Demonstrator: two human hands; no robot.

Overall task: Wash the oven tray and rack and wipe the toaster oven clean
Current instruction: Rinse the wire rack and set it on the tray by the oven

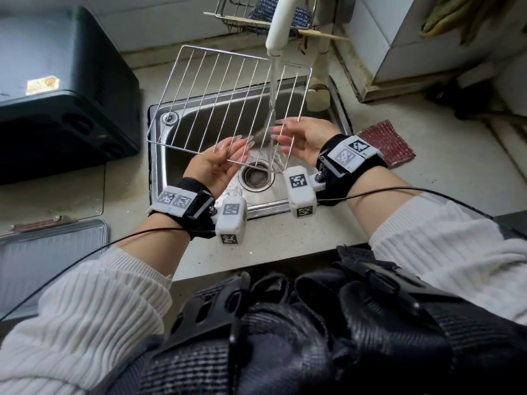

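A wire oven rack (216, 98) is held tilted over the steel sink (171, 178), under water running from the white faucet (281, 27). My left hand (219, 163) supports the rack's near edge from below with its fingers straight. My right hand (302, 141) touches the near right wires with straight fingers, in the stream. The black toaster oven (62, 92) stands on the counter to the left. The grey oven tray (48, 260) lies at the lower left.
A red scrubbing cloth (385, 142) lies on the counter right of the sink. A wire caddy (256, 12) with chopsticks hangs behind the faucet. The drain (256, 178) sits under the hands. The counter's front edge runs just below my wrists.
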